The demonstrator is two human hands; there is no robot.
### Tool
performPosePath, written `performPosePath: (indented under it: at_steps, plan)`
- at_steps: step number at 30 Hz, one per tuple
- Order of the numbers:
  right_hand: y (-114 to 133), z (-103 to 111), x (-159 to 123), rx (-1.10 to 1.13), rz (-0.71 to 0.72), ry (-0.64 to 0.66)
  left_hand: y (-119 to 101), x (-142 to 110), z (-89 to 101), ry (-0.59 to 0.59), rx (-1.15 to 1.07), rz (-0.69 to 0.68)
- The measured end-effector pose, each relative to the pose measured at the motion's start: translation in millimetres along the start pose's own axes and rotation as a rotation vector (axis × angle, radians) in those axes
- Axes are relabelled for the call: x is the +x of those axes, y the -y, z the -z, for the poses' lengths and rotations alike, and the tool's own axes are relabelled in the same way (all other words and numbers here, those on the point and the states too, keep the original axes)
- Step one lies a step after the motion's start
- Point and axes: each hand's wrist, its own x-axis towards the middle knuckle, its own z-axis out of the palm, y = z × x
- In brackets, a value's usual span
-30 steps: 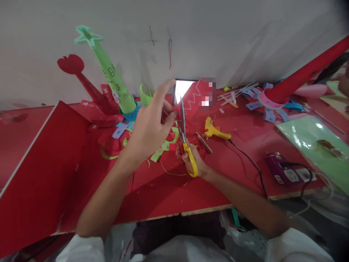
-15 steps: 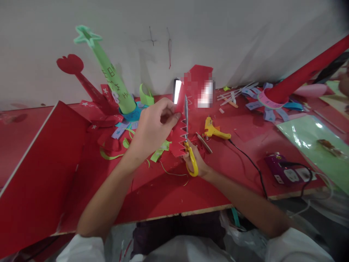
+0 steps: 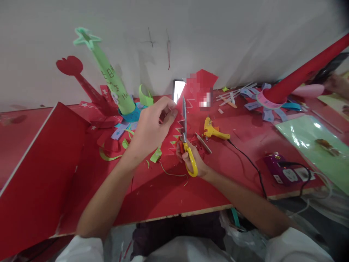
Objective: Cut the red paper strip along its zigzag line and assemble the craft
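My left hand (image 3: pixel 155 125) pinches a piece of red paper (image 3: pixel 203 78) by its left edge, above the table. A white zigzag line is drawn on the paper, and its near part has a cut, toothed edge. In my right hand (image 3: pixel 195 156) are scissors (image 3: pixel 188 151) with yellow handles, their blades pointing away from me along the zigzag. The blades lie against the paper, just right of my left fingertips. Behind the paper, a lit screen (image 3: pixel 178 90) leans by the wall, partly covered. Part of the paper is blurred by pixelation.
A yellow glue gun (image 3: pixel 214 130) lies right of the scissors, its cord running to a purple power box (image 3: pixel 283 171). Green and red paper cones (image 3: pixel 113 82) stand at the left behind a red board (image 3: pixel 46 171). Green scraps (image 3: pixel 156 154) lie near my left wrist. A person's hand (image 3: pixel 339 85) shows far right.
The red paper has turned and shifted between the blades, and its toothed near edge has come into view. My left hand has moved slightly down; my right hand stays in about the same place.
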Motion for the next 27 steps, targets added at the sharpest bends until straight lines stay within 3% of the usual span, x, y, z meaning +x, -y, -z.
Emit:
performPosePath:
  at_steps: [5, 11, 27]
  plan:
    - [6.1, -1.1, 1.6, -0.127, 0.009, -0.051, 2.4, -0.4, -2.7, 0.066, -0.084, 0.091]
    - [3.0, -1.3, 0.5, -0.136, 0.043, -0.017, 2.4, 2.3, -1.7, 0.135, -0.239, 0.152]
    - [-1.6, -2.9, 3.3, 0.004, 0.096, -0.006, 8.1, 1.5, -12.9, 0.099, -0.296, 0.154]
